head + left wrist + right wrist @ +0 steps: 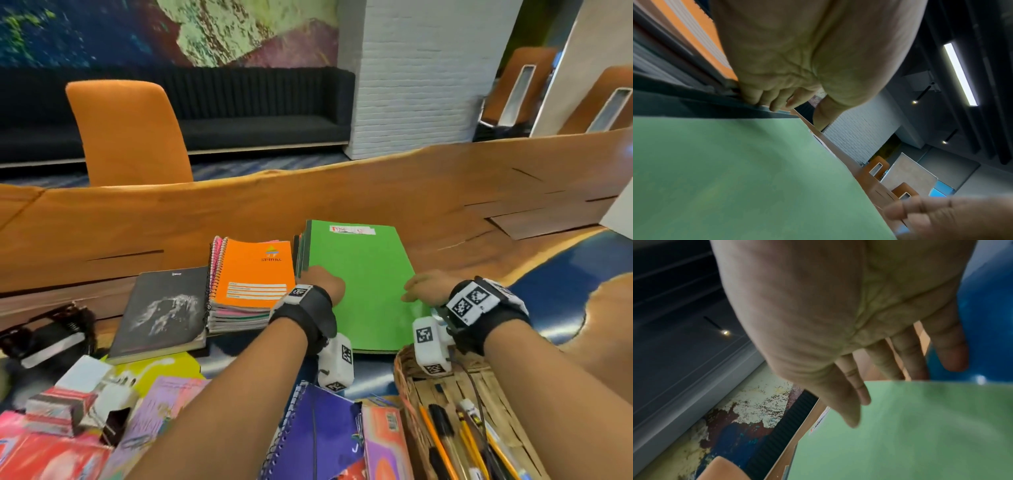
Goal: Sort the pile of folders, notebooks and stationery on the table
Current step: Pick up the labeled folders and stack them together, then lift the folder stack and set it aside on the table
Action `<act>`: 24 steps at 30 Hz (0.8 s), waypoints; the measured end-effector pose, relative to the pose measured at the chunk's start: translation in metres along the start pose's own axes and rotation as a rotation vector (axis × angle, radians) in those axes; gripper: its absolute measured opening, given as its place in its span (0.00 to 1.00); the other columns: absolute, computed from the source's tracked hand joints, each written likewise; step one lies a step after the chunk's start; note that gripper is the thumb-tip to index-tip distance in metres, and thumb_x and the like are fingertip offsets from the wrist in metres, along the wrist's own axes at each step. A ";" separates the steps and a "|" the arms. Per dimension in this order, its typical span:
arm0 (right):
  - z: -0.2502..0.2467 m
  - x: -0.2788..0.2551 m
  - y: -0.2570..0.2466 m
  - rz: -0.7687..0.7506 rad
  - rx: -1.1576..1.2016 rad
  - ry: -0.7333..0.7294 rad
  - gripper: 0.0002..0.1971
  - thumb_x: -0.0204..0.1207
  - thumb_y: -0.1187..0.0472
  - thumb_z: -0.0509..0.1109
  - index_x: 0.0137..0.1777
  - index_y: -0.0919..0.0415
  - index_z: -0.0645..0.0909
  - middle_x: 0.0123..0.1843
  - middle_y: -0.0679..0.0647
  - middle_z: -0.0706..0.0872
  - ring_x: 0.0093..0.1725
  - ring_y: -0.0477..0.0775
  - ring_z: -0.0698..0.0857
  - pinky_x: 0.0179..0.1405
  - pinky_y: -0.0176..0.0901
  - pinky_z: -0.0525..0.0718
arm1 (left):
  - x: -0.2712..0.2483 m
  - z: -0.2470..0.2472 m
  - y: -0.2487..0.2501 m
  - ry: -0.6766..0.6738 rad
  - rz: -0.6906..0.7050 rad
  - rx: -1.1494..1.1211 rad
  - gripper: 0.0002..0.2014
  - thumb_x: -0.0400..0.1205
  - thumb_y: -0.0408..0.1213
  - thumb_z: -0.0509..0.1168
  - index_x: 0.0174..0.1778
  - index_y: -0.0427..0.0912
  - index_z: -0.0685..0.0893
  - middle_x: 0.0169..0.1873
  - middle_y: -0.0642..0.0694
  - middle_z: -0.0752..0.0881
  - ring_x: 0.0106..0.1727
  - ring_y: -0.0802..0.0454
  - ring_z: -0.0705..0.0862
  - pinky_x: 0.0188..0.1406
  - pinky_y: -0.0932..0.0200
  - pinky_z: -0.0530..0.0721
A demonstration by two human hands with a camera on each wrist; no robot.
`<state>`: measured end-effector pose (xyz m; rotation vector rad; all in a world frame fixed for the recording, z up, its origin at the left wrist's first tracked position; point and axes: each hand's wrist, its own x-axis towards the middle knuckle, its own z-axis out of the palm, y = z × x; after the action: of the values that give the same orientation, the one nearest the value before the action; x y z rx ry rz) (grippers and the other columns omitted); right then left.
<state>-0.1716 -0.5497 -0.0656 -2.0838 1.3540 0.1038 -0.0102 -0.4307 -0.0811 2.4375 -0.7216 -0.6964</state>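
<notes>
Both my forearms reach forward over the green folder, each wrist strapped in a black band carrying white tagged blocks. My left hand sits at the folder's left edge, fingers curled down onto that edge. My right hand is at the folder's right edge, palm down, fingers straight and slightly spread over its right rim.
</notes>
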 end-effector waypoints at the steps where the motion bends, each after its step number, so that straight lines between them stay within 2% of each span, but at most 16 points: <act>1: -0.001 -0.003 -0.002 0.002 0.025 0.031 0.20 0.77 0.62 0.74 0.68 0.65 0.82 0.69 0.62 0.83 0.70 0.61 0.80 0.58 0.39 0.76 | -0.003 0.001 0.001 0.027 0.017 -0.001 0.19 0.84 0.35 0.59 0.70 0.31 0.76 0.72 0.34 0.77 0.72 0.37 0.77 0.69 0.49 0.79; 5: -0.014 -0.037 -0.031 -0.087 0.043 0.168 0.19 0.82 0.57 0.71 0.67 0.68 0.81 0.67 0.62 0.83 0.66 0.61 0.81 0.61 0.46 0.78 | -0.028 -0.018 0.000 0.110 0.191 -0.087 0.26 0.86 0.35 0.58 0.81 0.35 0.66 0.78 0.36 0.71 0.77 0.39 0.72 0.70 0.48 0.75; 7: -0.020 -0.062 -0.053 -0.171 0.068 0.204 0.19 0.82 0.55 0.70 0.66 0.67 0.82 0.62 0.60 0.83 0.61 0.60 0.81 0.58 0.47 0.79 | -0.045 -0.038 -0.003 0.141 0.264 -0.171 0.26 0.86 0.36 0.59 0.82 0.37 0.66 0.78 0.39 0.72 0.75 0.40 0.74 0.69 0.50 0.77; 9: -0.022 -0.090 -0.076 -0.260 0.119 0.235 0.18 0.81 0.53 0.71 0.63 0.65 0.83 0.58 0.57 0.83 0.54 0.56 0.80 0.51 0.44 0.77 | -0.066 -0.060 -0.009 0.170 0.317 -0.240 0.25 0.85 0.36 0.61 0.80 0.39 0.70 0.76 0.41 0.75 0.73 0.42 0.77 0.66 0.55 0.77; 11: -0.015 -0.119 -0.100 -0.355 0.175 0.264 0.15 0.79 0.52 0.73 0.58 0.62 0.84 0.56 0.56 0.85 0.52 0.54 0.81 0.48 0.42 0.76 | -0.092 -0.081 -0.018 0.219 0.364 -0.319 0.22 0.85 0.37 0.63 0.76 0.40 0.76 0.72 0.42 0.80 0.69 0.44 0.80 0.65 0.58 0.78; 13: -0.001 -0.147 -0.120 -0.434 0.243 0.258 0.13 0.77 0.52 0.75 0.55 0.60 0.85 0.53 0.55 0.86 0.49 0.53 0.82 0.42 0.40 0.77 | -0.121 -0.100 -0.031 0.267 0.407 -0.399 0.17 0.84 0.36 0.65 0.70 0.39 0.81 0.66 0.42 0.84 0.65 0.45 0.83 0.65 0.58 0.80; 15: 0.020 -0.175 -0.138 -0.501 0.299 0.225 0.11 0.77 0.52 0.75 0.51 0.59 0.85 0.49 0.54 0.86 0.47 0.52 0.83 0.34 0.39 0.76 | -0.150 -0.116 -0.051 0.300 0.436 -0.441 0.14 0.84 0.35 0.65 0.65 0.39 0.84 0.60 0.42 0.86 0.60 0.46 0.83 0.58 0.60 0.80; 17: 0.048 -0.204 -0.153 -0.540 0.356 0.170 0.06 0.78 0.54 0.74 0.46 0.56 0.83 0.45 0.55 0.87 0.44 0.53 0.84 0.31 0.39 0.76 | -0.174 -0.129 -0.080 0.329 0.435 -0.479 0.12 0.84 0.33 0.65 0.62 0.40 0.85 0.56 0.43 0.86 0.54 0.48 0.83 0.50 0.60 0.79; 20: 0.103 -0.248 -0.176 -0.580 0.406 0.064 0.09 0.77 0.56 0.75 0.44 0.61 0.83 0.40 0.57 0.85 0.38 0.53 0.81 0.33 0.41 0.79 | -0.206 -0.145 -0.142 0.391 0.366 -0.505 0.10 0.83 0.32 0.65 0.60 0.39 0.86 0.53 0.44 0.85 0.50 0.51 0.81 0.44 0.64 0.75; 22: 0.142 -0.272 -0.191 -0.626 0.350 0.013 0.11 0.75 0.55 0.77 0.41 0.63 0.84 0.39 0.59 0.85 0.39 0.56 0.81 0.40 0.48 0.81 | -0.225 -0.155 -0.190 0.417 0.285 -0.508 0.10 0.83 0.32 0.67 0.59 0.38 0.86 0.51 0.43 0.85 0.48 0.50 0.81 0.43 0.64 0.75; 24: 0.178 -0.292 -0.204 -0.659 0.303 -0.058 0.12 0.76 0.54 0.76 0.40 0.63 0.84 0.42 0.65 0.88 0.40 0.60 0.82 0.40 0.55 0.81 | -0.242 -0.165 -0.238 0.436 0.166 -0.475 0.08 0.82 0.35 0.69 0.57 0.41 0.85 0.51 0.42 0.86 0.46 0.48 0.82 0.43 0.61 0.77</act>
<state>-0.0873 -0.1671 0.0044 -2.1280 0.5523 -0.2988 -0.0062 -0.0584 -0.0188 1.9660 -0.5042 -0.2194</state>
